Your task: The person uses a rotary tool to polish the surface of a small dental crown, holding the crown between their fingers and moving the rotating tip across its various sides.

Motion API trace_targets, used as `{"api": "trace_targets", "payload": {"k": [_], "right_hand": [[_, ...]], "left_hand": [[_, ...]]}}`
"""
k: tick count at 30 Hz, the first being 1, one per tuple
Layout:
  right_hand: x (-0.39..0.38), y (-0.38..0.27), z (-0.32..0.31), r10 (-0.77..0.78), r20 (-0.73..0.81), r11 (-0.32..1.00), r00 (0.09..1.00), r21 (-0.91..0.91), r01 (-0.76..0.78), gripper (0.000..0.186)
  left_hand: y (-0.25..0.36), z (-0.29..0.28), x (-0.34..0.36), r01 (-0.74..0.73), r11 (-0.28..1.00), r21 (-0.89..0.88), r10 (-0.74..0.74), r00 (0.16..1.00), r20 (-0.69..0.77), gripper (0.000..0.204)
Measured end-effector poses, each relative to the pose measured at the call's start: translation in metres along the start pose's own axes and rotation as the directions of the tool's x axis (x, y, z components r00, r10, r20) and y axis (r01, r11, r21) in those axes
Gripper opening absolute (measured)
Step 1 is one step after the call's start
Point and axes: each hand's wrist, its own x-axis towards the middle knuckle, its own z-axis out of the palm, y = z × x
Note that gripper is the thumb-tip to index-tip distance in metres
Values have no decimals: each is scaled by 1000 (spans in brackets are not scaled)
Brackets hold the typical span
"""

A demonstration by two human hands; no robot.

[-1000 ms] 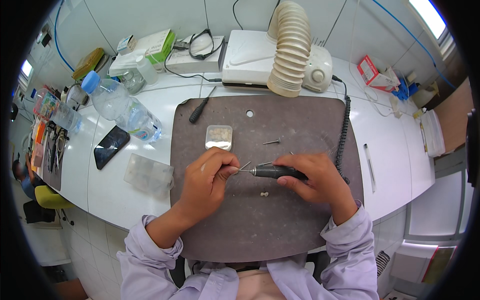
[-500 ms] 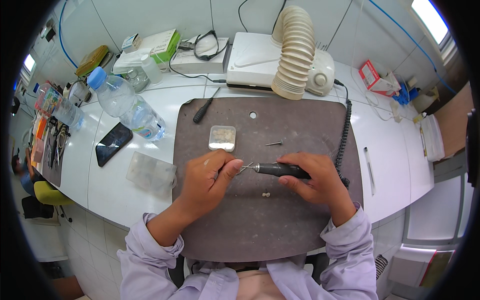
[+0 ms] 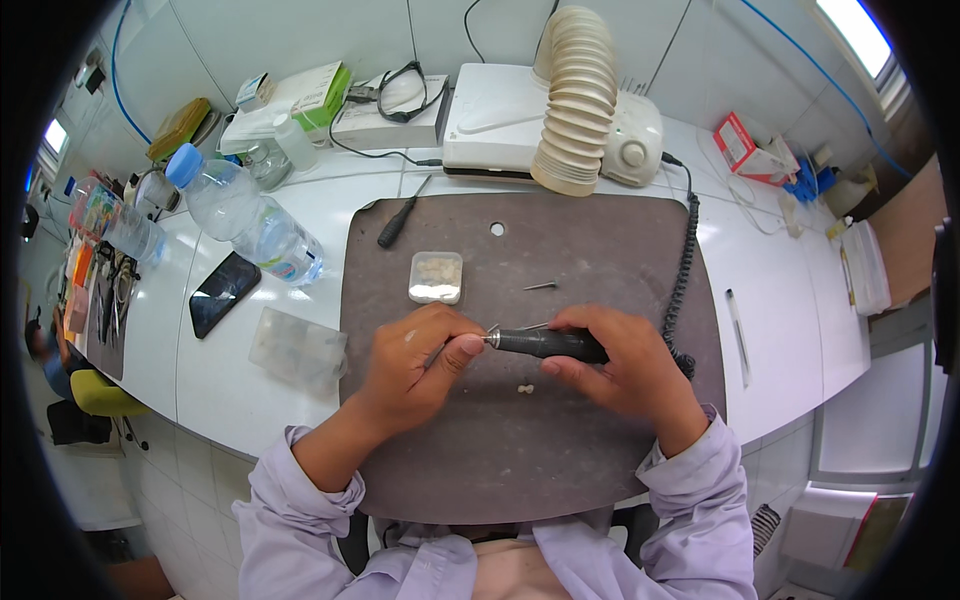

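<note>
My right hand [image 3: 625, 360] grips a black rotary handpiece [image 3: 550, 343], which lies level with its metal nose to the left. A thin metal shaft [image 3: 536, 326] shows along its upper side by my right fingers. My left hand [image 3: 425, 360] is closed in a pinch at the nose, on a thin metal bur largely hidden by the fingers. Beyond my hands, another bur [image 3: 541, 286] lies on the brown mat [image 3: 520, 450]. Two small cream-coloured, tooth-like pieces [image 3: 525, 388] lie nearer to me. A small clear box [image 3: 436, 292] holding cream-coloured pieces stands behind my left hand.
A white machine [image 3: 490, 115] with a ribbed hose [image 3: 575, 110] stands at the back. The handpiece's coiled cord [image 3: 678, 270] runs down the mat's right side. Around lie a screwdriver [image 3: 400, 222], a phone [image 3: 224, 293], a water bottle [image 3: 250, 220], a clear plastic case [image 3: 297, 347] and a pen [image 3: 737, 335].
The handpiece has moved slightly left, its nose now up against my left fingertips. The exposed bur at the nose is now mostly hidden. The whole view has shifted slightly.
</note>
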Motion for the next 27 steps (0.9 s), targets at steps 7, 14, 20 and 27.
{"api": "trace_targets", "payload": {"k": [7, 14, 20, 27], "right_hand": [[1, -2, -7, -32, 8, 999, 999, -36, 32, 36], [2, 1, -7, -66, 29, 986, 997, -149, 69, 38], [5, 1, -8, -98, -55, 973, 994, -213, 84, 36], [1, 0, -8, -77, -100, 982, 992, -178, 58, 37]], "left_hand": [[1, -4, 2, 17, 1000, 1, -17, 996, 86, 16], [4, -2, 3, 4, 998, 62, -9, 996, 84, 13], [2, -1, 2, 7, 1000, 21, -8, 997, 78, 11], [1, -3, 1, -20, 1000, -11, 21, 997, 69, 8]]}}
